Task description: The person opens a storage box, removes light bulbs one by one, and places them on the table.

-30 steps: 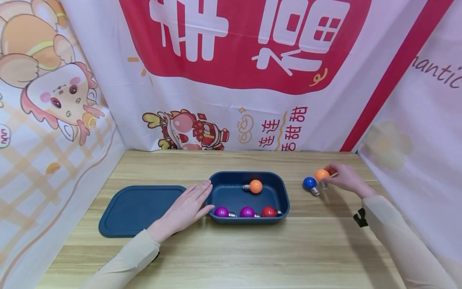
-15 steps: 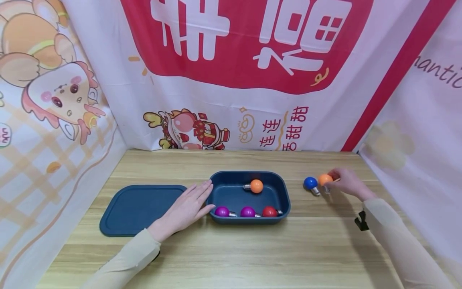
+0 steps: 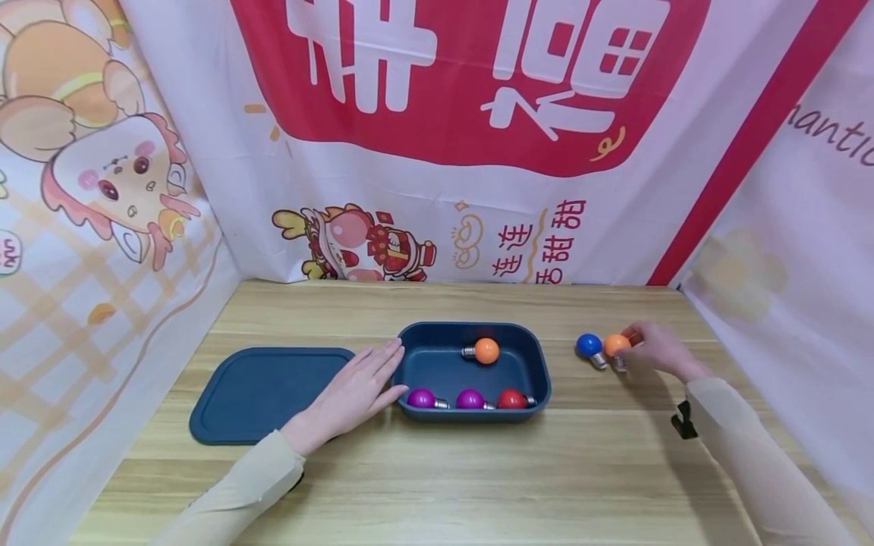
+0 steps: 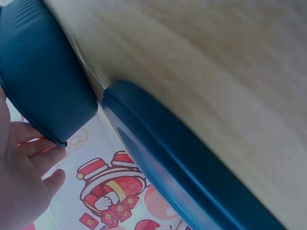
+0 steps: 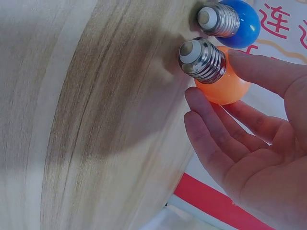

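Note:
My right hand point(image 3: 658, 350) is at an orange light bulb point(image 3: 617, 346) on the table's right side. In the right wrist view the thumb overlaps the top of the orange bulb point(image 5: 224, 86) and fingers lie along its other side; its metal screw base faces the camera. Close beside it lies a blue bulb point(image 3: 589, 346). My left hand point(image 3: 362, 387) rests with straight fingers against the left end of a dark blue box point(image 3: 471, 416). Inside the box are another orange bulb point(image 3: 487, 350), two purple bulbs, one being the left purple bulb point(image 3: 421, 399), and a red bulb point(image 3: 510, 399).
A flat dark blue lid point(image 3: 266, 394) lies left of the box, partly under the left hand and forearm in the head view. Printed cloth point(image 3: 437, 182) hangs behind and at both sides of the wooden table point(image 3: 478, 485).
The orange bulb in my right hand has come down slightly and to the right, to a spot beside the blue bulb. My left hand stays on the box.

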Action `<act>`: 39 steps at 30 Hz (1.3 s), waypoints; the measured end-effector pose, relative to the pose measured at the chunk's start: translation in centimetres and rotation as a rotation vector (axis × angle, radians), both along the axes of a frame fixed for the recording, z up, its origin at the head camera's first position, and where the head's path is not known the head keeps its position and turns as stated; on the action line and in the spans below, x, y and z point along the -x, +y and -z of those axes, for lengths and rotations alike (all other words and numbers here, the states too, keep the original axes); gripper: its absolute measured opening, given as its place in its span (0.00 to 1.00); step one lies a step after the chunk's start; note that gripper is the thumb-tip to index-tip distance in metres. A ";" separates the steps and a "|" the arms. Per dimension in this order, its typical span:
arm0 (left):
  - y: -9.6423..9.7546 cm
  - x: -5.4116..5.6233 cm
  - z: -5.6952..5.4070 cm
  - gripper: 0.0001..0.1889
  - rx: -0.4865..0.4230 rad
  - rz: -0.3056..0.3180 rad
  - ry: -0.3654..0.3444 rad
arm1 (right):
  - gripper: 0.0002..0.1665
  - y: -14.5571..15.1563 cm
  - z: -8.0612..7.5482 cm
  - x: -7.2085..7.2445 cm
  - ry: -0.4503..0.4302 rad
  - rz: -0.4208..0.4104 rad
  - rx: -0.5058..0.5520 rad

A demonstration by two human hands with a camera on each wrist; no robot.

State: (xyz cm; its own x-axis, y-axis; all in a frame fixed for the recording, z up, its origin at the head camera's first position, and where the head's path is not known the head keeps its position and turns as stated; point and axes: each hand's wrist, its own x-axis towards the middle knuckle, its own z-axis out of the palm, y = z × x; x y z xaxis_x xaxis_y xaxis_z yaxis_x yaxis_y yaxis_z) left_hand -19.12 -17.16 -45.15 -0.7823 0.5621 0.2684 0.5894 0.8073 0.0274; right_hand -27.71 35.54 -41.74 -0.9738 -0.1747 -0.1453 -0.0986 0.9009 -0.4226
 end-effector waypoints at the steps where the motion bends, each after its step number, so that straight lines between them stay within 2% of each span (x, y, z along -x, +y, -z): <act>1: 0.0 0.0 0.0 0.35 -0.001 0.001 0.001 | 0.29 0.0 0.0 0.0 0.000 0.000 -0.003; 17: 0.1 0.0 -0.2 0.35 -0.003 0.012 0.004 | 0.30 0.1 0.4 0.0 -0.009 -0.028 0.002; 23: 0.1 0.0 -0.2 0.35 -0.009 0.010 -0.002 | 0.30 0.2 0.5 0.2 -0.044 -0.011 -0.009; 39: 0.1 -0.1 -0.1 0.35 -0.025 0.007 -0.005 | 0.32 0.5 0.7 0.2 -0.046 -0.013 -0.003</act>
